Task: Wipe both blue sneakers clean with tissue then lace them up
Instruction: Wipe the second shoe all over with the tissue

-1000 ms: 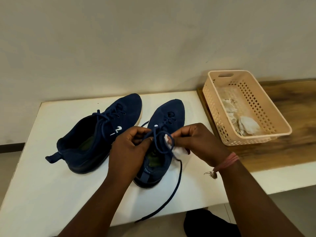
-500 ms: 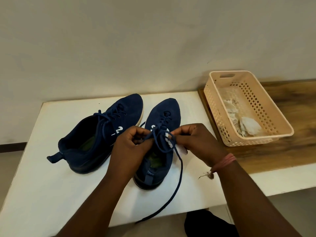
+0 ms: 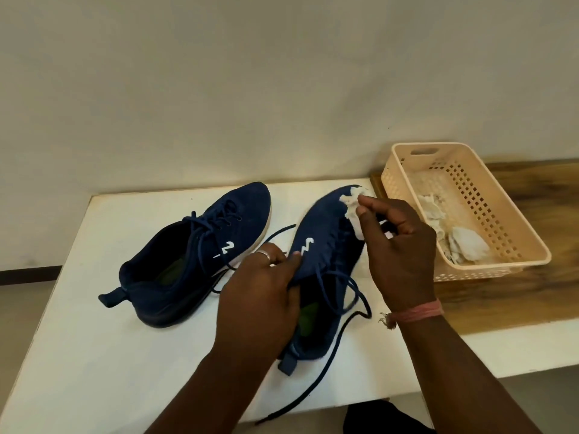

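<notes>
Gripping the collar of the right-hand blue sneaker (image 3: 326, 245), the left hand (image 3: 263, 296) holds it tilted on the white table (image 3: 78, 355). Right hand (image 3: 404, 252) pinches a crumpled white tissue (image 3: 354, 205) against the toe. Its lace (image 3: 329, 364) hangs loose over the table's front edge. Second sneaker (image 3: 194, 255), laced, sits just left. Peach basket (image 3: 470, 211) at right holds used tissues (image 3: 466, 249).

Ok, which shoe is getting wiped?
On the white table stand two blue shoes, left of the basket. It's the shoe nearer the basket: laces loose, the left hand holding it, the right hand pressing tissue on its toe.
</notes>
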